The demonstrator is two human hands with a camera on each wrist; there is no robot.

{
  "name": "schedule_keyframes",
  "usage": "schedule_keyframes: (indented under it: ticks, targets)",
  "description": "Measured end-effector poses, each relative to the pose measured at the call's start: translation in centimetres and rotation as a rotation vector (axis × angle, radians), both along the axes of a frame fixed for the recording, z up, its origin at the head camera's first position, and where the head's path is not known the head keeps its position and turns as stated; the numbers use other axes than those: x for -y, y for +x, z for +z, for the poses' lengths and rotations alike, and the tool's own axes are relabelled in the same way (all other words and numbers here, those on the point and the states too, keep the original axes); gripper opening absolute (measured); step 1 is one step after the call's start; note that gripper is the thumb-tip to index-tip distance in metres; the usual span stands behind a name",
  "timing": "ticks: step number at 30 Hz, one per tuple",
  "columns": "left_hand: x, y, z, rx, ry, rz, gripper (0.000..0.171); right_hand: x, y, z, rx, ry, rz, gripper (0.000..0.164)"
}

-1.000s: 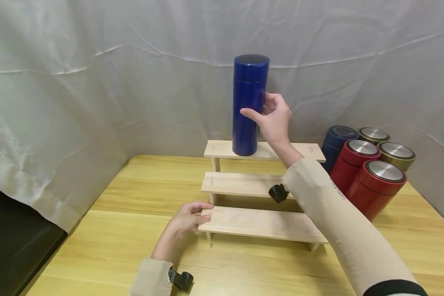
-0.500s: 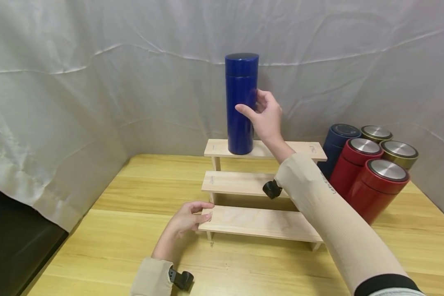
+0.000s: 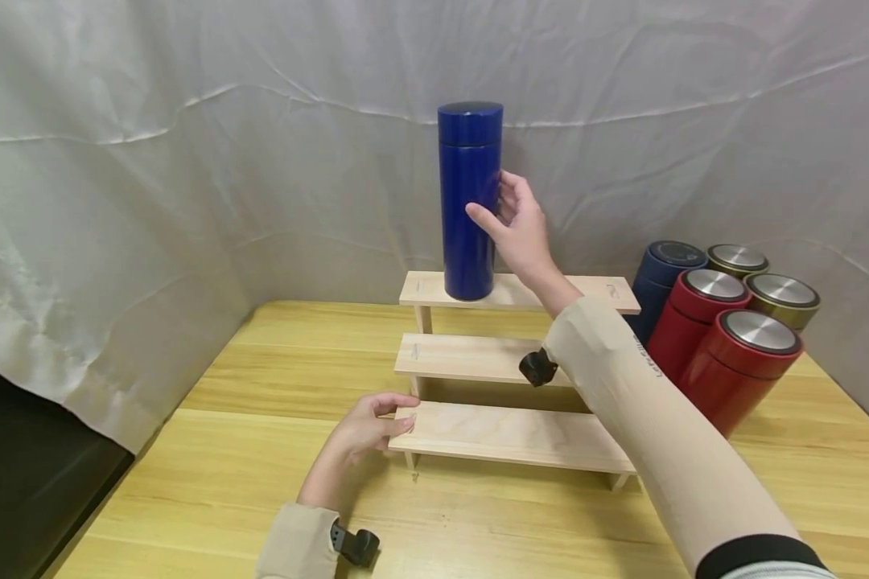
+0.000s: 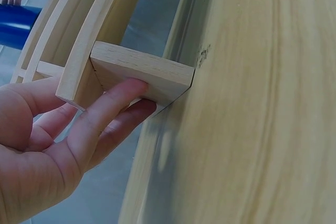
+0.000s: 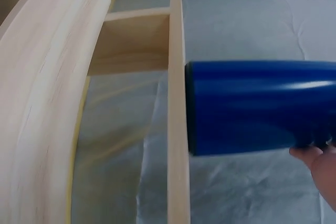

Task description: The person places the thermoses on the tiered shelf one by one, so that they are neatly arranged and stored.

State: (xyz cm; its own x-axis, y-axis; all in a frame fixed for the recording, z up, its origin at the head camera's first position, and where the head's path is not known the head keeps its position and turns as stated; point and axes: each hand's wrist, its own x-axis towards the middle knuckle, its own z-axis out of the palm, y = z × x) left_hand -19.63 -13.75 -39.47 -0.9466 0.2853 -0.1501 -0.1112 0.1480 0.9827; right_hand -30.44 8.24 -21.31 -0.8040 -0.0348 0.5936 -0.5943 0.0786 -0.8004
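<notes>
A tall blue thermos bottle (image 3: 469, 209) stands upright on the top board of a three-step wooden shelf (image 3: 510, 434), left of its middle. My right hand (image 3: 523, 229) holds the bottle from its right side, thumb across the front and fingers round towards the back. In the right wrist view, the base of the blue bottle (image 5: 252, 108) meets the top board (image 5: 177, 129). My left hand (image 3: 365, 426) grips the left end of the lowest board. From the left wrist, fingers (image 4: 118, 98) show against the shelf's side leg (image 4: 142, 66).
Right of the shelf stand several more bottles: a dark blue one (image 3: 655, 281), two red ones (image 3: 739, 370) and two gold-coloured ones (image 3: 792, 301). A pale cloth (image 3: 319, 177) hangs behind the wooden table (image 3: 261, 386). Something black (image 3: 36, 466) lies at the left.
My right hand has moved left with the blue thermos bottle along the top board, mostly in the first half second. The left hand has stayed at the lowest board.
</notes>
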Motion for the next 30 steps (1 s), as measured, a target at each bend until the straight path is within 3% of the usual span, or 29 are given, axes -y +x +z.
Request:
schedule_keyframes:
  ticks: [6,13,22,30]
  targets:
    - [-0.1,-0.1,-0.1,0.000,-0.005,-0.006,0.032,-1.2,0.4,-0.6,0.007,0.103,0.065,0.067]
    - [0.0,-0.1,0.0,-0.005,-0.002,-0.017,0.033,-2.0,1.5,-0.9,0.032,0.238,-0.101,0.068]
    - [0.4,-0.2,-0.1,0.004,0.019,-0.017,0.034,-2.9,3.4,-1.3,0.028,0.204,-0.173,0.051]
    - [0.7,-0.2,-0.2,-0.003,0.007,-0.005,0.034,-3.9,5.1,-2.2,0.013,0.143,-0.116,0.042]
